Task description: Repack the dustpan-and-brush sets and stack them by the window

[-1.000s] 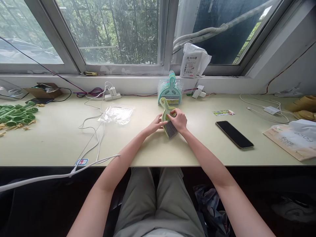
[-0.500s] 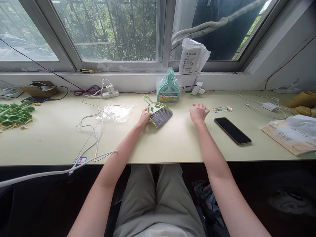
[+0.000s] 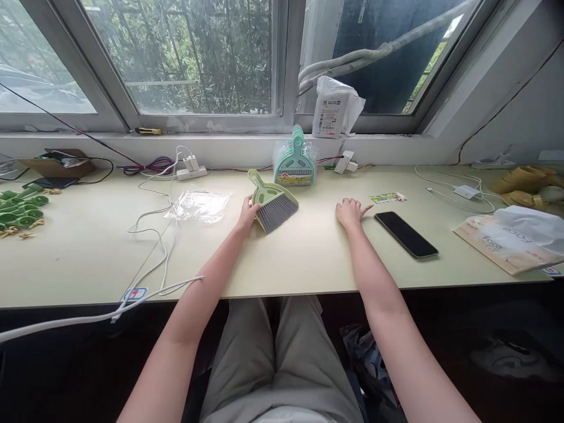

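Observation:
A small green dustpan (image 3: 291, 198) with a matching hand brush (image 3: 277, 212) nested in it is tilted above the table, bristles facing my lap. My left hand (image 3: 249, 212) grips its left edge, thumb on the front. Palm down on the table, my right hand (image 3: 351, 212) rests with its fingers spread and holds nothing. Just beyond its fingertips lies a colourful printed card (image 3: 388, 198). A black phone (image 3: 406, 234) lies to the right of that hand. Behind the brush set stands a stack of bagged teal dustpan-and-brush sets (image 3: 295, 161).
A clear plastic bag (image 3: 200, 206) and white cables (image 3: 165, 252) lie on the left. Green plastic parts (image 3: 22, 207) are heaped at the far left. A face-tissue pack (image 3: 511, 238) sits at the right. A white package (image 3: 335, 108) stands on the sill.
My right hand has lowered onto the table and its fingers have spread. The left hand keeps its hold on the brush and dustpan. The whole view has shifted slightly.

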`<state>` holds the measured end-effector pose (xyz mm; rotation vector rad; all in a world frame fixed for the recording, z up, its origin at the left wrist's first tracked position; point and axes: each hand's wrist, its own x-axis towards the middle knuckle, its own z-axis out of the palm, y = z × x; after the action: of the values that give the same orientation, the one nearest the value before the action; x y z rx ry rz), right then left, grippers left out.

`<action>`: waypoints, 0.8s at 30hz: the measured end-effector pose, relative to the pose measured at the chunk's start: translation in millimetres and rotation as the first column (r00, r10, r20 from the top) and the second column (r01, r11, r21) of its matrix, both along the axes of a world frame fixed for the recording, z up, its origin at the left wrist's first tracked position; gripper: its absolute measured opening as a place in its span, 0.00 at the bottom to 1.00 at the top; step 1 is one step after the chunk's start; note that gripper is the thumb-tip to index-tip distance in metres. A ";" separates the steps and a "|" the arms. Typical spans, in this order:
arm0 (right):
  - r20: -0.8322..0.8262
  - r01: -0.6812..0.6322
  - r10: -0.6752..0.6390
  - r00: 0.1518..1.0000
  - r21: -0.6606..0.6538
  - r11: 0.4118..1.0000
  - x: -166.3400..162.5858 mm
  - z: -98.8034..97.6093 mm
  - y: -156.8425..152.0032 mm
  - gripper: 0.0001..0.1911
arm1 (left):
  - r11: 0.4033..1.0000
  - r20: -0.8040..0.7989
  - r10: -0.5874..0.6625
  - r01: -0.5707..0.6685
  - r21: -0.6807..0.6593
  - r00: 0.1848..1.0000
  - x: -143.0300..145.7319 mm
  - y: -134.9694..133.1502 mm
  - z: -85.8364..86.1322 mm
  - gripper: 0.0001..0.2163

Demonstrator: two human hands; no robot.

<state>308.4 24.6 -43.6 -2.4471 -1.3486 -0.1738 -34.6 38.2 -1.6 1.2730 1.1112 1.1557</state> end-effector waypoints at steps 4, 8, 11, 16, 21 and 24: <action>-0.004 0.071 -0.071 0.997 0.052 0.996 12.2 1.3 4.9 0.27 | 1.000 0.022 0.018 -0.018 -0.021 1.000 -1.0 1.1 -0.8 0.22; -0.098 0.206 -0.202 0.975 0.034 0.978 35.1 1.9 11.9 0.33 | 0.999 0.059 0.029 -0.028 -0.022 0.998 -4.4 6.4 -4.3 0.23; -0.149 0.240 -0.236 0.960 0.007 0.971 44.5 1.2 15.8 0.32 | 0.999 0.061 0.036 -0.035 -0.021 0.997 -5.3 11.1 -7.2 0.23; -0.073 0.079 -0.075 0.994 0.059 0.995 39.2 2.6 12.8 0.22 | 0.998 0.065 0.053 -0.051 -0.039 0.996 -2.9 19.7 -13.0 0.22; -0.015 -0.142 0.146 0.989 0.164 0.976 16.9 11.4 7.2 0.20 | 0.999 0.067 0.045 -0.043 -0.026 0.997 -2.1 22.5 -16.4 0.21; 0.005 -0.081 0.082 0.997 0.231 0.970 5.4 13.4 5.3 0.19 | 0.999 0.062 0.045 -0.044 -0.030 0.997 -2.3 19.6 -14.4 0.20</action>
<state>313.8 29.9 -30.2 -2.1948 -1.3428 -0.2875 -37.0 57.7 -16.0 1.1873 1.1104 1.2011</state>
